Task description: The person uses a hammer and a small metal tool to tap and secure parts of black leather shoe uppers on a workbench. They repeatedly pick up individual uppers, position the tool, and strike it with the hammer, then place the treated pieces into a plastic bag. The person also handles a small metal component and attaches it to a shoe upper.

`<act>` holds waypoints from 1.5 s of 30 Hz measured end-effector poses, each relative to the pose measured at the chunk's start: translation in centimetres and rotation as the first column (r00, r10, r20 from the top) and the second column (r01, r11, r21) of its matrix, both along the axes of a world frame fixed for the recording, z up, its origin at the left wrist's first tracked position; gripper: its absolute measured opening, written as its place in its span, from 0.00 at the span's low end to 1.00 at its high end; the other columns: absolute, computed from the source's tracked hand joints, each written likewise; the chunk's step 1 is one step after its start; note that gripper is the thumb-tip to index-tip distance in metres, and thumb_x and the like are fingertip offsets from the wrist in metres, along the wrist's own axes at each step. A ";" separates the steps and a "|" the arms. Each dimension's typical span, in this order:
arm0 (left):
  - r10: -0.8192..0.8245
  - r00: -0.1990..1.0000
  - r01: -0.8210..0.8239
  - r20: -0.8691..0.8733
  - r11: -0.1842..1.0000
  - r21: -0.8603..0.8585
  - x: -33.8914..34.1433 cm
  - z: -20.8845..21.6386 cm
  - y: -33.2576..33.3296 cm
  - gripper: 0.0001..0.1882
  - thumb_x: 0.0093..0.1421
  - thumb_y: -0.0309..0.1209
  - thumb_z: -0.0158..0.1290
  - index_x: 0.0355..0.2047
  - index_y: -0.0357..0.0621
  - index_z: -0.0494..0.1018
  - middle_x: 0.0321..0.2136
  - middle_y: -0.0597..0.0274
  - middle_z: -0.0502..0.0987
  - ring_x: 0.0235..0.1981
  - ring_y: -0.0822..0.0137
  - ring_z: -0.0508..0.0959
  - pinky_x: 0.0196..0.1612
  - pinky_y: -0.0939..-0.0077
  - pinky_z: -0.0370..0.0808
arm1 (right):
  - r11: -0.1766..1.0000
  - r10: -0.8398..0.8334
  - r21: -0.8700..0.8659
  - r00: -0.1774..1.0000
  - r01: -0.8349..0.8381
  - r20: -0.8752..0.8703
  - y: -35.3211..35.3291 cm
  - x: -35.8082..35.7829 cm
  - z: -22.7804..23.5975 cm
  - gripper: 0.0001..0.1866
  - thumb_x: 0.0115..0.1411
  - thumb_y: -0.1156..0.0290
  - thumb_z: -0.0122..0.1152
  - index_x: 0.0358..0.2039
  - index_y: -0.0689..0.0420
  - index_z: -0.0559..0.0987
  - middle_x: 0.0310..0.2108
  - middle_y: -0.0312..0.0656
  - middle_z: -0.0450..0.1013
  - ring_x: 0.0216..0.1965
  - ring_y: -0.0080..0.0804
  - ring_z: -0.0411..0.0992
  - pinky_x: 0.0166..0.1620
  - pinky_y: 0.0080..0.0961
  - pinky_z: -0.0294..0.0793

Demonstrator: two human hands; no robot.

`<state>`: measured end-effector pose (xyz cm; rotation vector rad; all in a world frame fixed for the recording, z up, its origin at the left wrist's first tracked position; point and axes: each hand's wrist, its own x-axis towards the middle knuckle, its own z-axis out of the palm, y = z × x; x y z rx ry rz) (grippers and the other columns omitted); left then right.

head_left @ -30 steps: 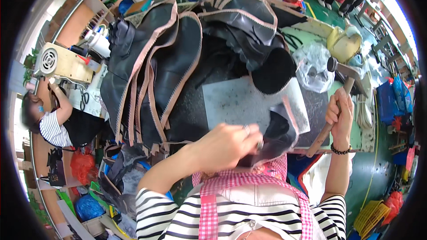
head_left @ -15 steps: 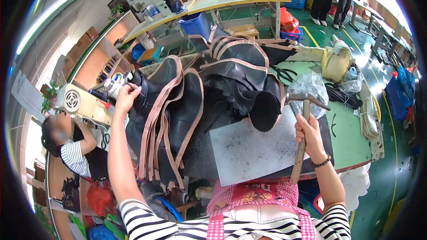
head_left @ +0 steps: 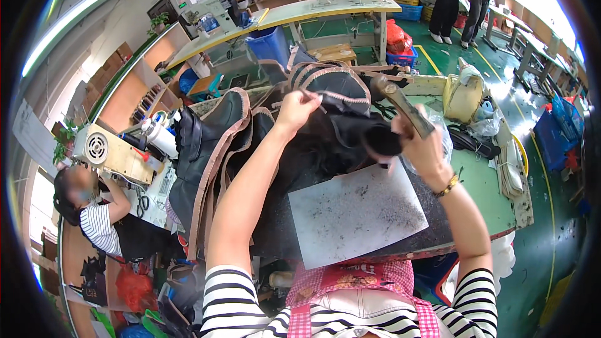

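Observation:
My right hand point(head_left: 426, 150) is closed round a hammer point(head_left: 408, 111), which is raised and tilted up and to the left above the table. My left hand point(head_left: 297, 114) reaches over the middle of the pile, thumb and fingers pinched at the edge of a black leather boot upper point(head_left: 341, 109). This piece is smeared by motion, and its rolled dark end point(head_left: 382, 141) lies close to my right hand. More black uppers point(head_left: 210, 150) with pinkish, zigzag-cut edges are stacked at the left. A pale, speckled board point(head_left: 357, 213) lies in front.
Black-handled scissors point(head_left: 383, 110) lie behind the hammer. A clear plastic bag point(head_left: 443, 131) is partly behind my right hand. A yellowish container point(head_left: 462, 97) stands at the table's right end. A co-worker point(head_left: 103, 219) sits at the left by a cream-coloured machine point(head_left: 109, 153).
My left hand has come right, from the left end of the pile to its middle. The hammer has risen and tipped to the left. The rolled upper has shifted and blurred.

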<state>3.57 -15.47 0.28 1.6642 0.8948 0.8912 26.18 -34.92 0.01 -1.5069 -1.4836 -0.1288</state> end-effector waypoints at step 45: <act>-0.112 0.933 -0.045 0.342 0.907 0.419 1.8 11.2 -11.8 0.05 0.56 0.21 0.57 0.32 0.37 0.72 0.51 0.52 0.71 0.40 0.75 0.75 0.41 0.80 0.73 | 0.565 0.196 0.232 -0.144 -0.792 -0.970 -5.7 -10.4 -8.0 0.36 0.63 0.50 0.51 0.63 0.57 0.53 0.65 0.42 0.51 0.64 0.34 0.52 0.63 0.37 0.53</act>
